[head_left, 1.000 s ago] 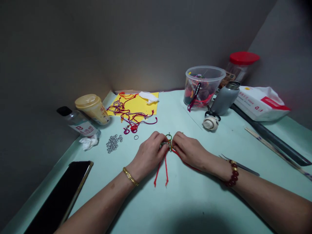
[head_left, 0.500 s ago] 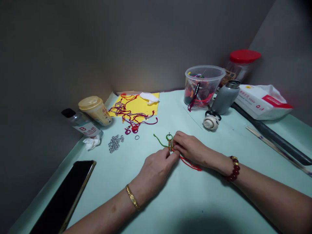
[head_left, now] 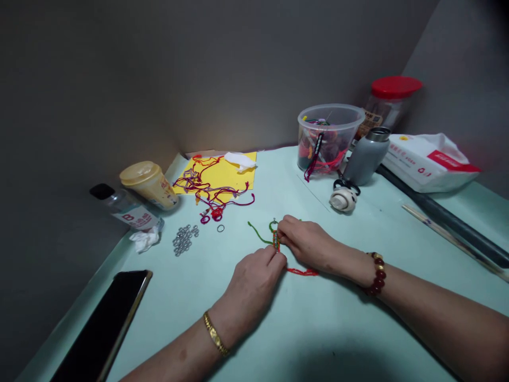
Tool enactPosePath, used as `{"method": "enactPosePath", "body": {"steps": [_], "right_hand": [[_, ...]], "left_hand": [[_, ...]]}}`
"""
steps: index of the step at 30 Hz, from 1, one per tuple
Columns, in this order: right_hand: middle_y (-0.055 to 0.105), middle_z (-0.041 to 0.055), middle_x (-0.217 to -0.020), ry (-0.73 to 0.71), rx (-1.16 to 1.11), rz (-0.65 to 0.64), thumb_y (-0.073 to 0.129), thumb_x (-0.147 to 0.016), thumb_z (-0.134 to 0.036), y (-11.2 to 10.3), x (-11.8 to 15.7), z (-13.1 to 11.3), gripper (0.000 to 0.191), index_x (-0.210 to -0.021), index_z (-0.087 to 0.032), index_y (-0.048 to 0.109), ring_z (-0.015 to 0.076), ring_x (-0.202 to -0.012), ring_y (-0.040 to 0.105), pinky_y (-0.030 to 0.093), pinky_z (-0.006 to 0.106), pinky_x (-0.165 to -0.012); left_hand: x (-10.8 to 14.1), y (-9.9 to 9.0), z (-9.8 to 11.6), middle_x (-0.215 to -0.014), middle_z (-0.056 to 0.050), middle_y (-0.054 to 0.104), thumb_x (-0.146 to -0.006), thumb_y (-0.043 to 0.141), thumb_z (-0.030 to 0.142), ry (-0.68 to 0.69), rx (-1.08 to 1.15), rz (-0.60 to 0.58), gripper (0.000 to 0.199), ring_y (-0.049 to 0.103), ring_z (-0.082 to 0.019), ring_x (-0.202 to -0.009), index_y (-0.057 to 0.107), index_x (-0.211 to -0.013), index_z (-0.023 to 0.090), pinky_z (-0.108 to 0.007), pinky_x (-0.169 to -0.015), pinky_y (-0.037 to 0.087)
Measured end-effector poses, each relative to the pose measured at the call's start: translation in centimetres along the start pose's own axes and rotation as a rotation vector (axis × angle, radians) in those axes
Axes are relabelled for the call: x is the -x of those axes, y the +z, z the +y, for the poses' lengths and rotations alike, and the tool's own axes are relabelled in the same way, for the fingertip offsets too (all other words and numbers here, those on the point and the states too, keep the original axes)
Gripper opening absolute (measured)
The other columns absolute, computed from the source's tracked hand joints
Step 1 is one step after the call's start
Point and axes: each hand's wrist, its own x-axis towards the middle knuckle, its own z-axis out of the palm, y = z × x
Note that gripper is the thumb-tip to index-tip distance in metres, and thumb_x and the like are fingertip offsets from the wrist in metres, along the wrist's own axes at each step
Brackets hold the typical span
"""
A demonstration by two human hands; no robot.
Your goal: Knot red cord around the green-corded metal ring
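A short knotted cord (head_left: 275, 241) of green and red strands hangs below a small green ring (head_left: 272, 226) on the pale green table covering. My right hand (head_left: 304, 244) pinches the top of the knotted cord and the ring from the right. My left hand (head_left: 254, 278) lies just below, its fingertips touching the lower end, with the thumb hidden. A loose green strand (head_left: 258, 234) runs out to the left, and a red strand (head_left: 302, 271) emerges under my right hand.
Tangled red and purple cords lie on yellow paper (head_left: 226, 172) at the back. Several metal rings (head_left: 183, 240) sit left of my hands, and a black phone (head_left: 103, 326) lies front left. A plastic tub (head_left: 328, 139) of cords, grey flask (head_left: 366, 158) and scissors (head_left: 345, 185) stand back right.
My left hand has moved down and away from the ring, and the green strand now extends left. The red strands that hung toward me are gone from view. My right hand stays on the cord.
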Motion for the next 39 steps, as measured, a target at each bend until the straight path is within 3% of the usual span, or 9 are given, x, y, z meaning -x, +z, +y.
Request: {"method": "enactPosePath", "body": {"steps": [11, 28, 32, 39], "right_hand": [[0.057, 0.0066, -0.092, 0.055, 0.157, 0.036, 0.046, -0.089, -0.01, 0.8, 0.1, -0.6, 0.011, -0.094, -0.017, 0.053, 0.016, -0.066, 0.053, 0.026, 0.03, -0.053], [0.059, 0.0077, -0.095, 0.154, 0.188, 0.035, 0.046, -0.09, -0.013, 0.9, -0.2, -1.3, 0.012, -0.098, -0.016, 0.053, 0.0161, -0.065, 0.056, 0.028, 0.03, -0.053], [0.058, 0.0057, -0.094, 0.126, 0.136, 0.087, 0.042, -0.093, -0.015, 1.0, 0.1, -1.2, 0.012, -0.095, -0.017, 0.053, 0.0154, -0.065, 0.055, 0.029, 0.029, -0.054], [0.057, 0.0038, -0.094, 0.104, -0.14, 0.181, 0.043, -0.094, -0.016, 0.4, 1.1, -0.8, 0.011, -0.095, -0.019, 0.053, 0.0162, -0.078, 0.055, 0.038, 0.027, -0.067]], "left_hand": [[-0.3, -0.7, 0.2, -0.082, -0.003, 0.056, -0.092, 0.04, 0.005, 0.059, 0.031, -0.053, 0.017, 0.048, -0.016, -0.068, 0.053, -0.087, 0.016, -0.028, -0.062, 0.044], [-0.2, -0.2, -0.1, -0.08, -0.003, 0.055, -0.093, 0.039, 0.008, 0.081, -0.014, -0.013, 0.017, 0.048, -0.016, -0.068, 0.053, -0.087, 0.017, -0.028, -0.063, 0.045], [0.3, -0.4, 0.1, -0.081, -0.003, 0.056, -0.094, 0.04, 0.008, 0.038, -0.019, -0.019, 0.018, 0.049, -0.016, -0.068, 0.055, -0.086, 0.016, -0.028, -0.062, 0.044], [1.1, -0.6, -0.4, -0.082, -0.003, 0.058, -0.098, 0.04, 0.02, -0.045, 0.211, 0.022, 0.017, 0.053, -0.015, -0.069, 0.056, -0.092, 0.018, -0.028, -0.064, 0.044]]}}
